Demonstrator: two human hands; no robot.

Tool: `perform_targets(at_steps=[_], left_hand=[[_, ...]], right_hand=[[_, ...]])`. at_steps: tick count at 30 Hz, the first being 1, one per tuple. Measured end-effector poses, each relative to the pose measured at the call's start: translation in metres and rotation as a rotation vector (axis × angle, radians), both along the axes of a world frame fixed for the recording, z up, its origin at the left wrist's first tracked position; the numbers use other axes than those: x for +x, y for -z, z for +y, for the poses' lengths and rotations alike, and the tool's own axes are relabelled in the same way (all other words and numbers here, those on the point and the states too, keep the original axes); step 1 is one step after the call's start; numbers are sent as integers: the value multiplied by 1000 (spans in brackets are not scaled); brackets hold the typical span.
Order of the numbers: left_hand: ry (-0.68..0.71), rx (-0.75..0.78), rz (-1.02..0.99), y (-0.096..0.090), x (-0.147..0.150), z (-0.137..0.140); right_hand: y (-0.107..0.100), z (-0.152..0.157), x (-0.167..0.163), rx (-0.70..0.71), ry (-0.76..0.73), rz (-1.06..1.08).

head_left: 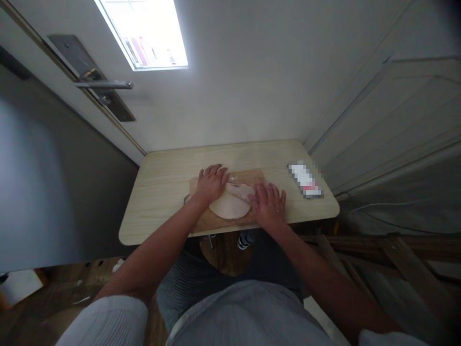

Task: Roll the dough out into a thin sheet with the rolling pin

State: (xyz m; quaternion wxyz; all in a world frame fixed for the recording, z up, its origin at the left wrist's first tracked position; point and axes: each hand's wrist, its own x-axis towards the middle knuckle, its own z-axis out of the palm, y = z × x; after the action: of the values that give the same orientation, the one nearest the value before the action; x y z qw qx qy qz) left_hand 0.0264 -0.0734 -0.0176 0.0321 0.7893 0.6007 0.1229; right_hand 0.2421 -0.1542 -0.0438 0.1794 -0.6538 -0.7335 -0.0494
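Observation:
A thin round sheet of pale dough (230,206) lies on a wooden cutting board (205,222). Its far edge is folded over into a narrow flap (241,191) running slantwise between my hands. My left hand (212,182) rests at the flap's left end, palm down with fingers stretched forward. At the right end, my right hand (269,204) lies over the dough's edge and the board, its fingers apart. Both hands touch the dough; whether a thumb is tucked beneath the flap is hidden.
The board sits on a small light wood table (158,192) with rounded corners. A phone (306,180), partly blurred out, lies on the right. Behind stands a white door with a metal handle (104,85). A wooden frame (406,259) is at the lower right.

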Motion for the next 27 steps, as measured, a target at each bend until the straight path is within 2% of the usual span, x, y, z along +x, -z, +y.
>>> perform_targets(at_steps=[5, 11, 19, 27], left_hand=[[-9, -32, -46, 2, -1, 4], [5, -125, -242, 0, -3, 27], [-39, -71, -59, 0, 11, 38], [-45, -99, 1, -4, 32, 70]], right_hand=[[-1, -1, 1, -8, -25, -2], [-3, 12, 8, -33, 8, 40], [-6, 42, 9, -21, 88, 83], [-2, 60, 17, 2, 94, 92]])
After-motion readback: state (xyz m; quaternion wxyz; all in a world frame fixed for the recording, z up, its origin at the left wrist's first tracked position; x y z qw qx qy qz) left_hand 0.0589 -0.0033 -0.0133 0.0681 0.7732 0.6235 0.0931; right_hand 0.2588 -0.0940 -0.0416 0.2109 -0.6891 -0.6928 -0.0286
